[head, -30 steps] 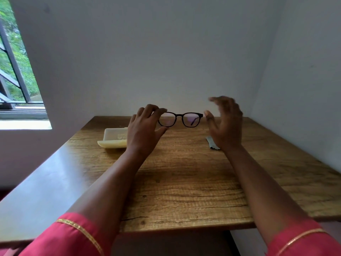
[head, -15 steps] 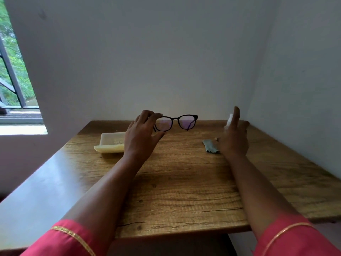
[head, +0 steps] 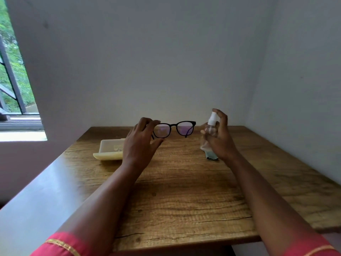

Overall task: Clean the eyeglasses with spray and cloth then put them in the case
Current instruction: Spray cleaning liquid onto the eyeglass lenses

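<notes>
Glasses [head: 174, 128] held up over far middle of table [head: 184, 196], pinched at left end by left hand [head: 141, 143]. Bottle [head: 210, 129] upright in right hand [head: 220, 139], just right of glasses. Cloth [head: 211, 155] on table below right hand. Open case [head: 110, 149] on table, left of left hand.

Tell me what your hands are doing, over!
Left hand holds black-framed eyeglasses. Right hand grips clear spray bottle. Nothing between them.
</notes>
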Motion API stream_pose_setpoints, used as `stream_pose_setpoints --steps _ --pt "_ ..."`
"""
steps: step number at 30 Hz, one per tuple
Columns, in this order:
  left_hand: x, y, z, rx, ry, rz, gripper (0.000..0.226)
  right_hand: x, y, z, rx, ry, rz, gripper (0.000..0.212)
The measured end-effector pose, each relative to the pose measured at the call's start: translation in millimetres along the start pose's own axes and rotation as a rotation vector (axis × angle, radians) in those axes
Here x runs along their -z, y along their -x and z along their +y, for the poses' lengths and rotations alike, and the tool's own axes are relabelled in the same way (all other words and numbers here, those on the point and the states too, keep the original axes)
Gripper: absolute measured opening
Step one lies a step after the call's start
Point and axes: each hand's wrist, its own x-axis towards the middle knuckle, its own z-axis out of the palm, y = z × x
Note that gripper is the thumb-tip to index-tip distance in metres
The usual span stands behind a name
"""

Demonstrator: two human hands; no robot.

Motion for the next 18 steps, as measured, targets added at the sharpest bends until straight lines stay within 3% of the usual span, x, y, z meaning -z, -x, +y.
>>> stream_pose_setpoints --steps 3,7,13,18 --pt "-1 0 0 -0.003 0.005 0.008 0.048 -4 3 -9 -0.045 -0.200 -0.110 0.059" --pt "-2 0 -1 -0.003 0.004 0.012 0.048 -3 9 -14 -0.043 -0.245 -0.214 0.049" --pt "-1 0 -2 -0.007 0.008 0.006 0.050 -5 12 -16 -0.043 -0.258 -0.275 0.058" --pt "0 -1 -2 -0.012 0.018 0.011 0.050 -9 15 -25 0.024 -0.233 -0.183 0.070"
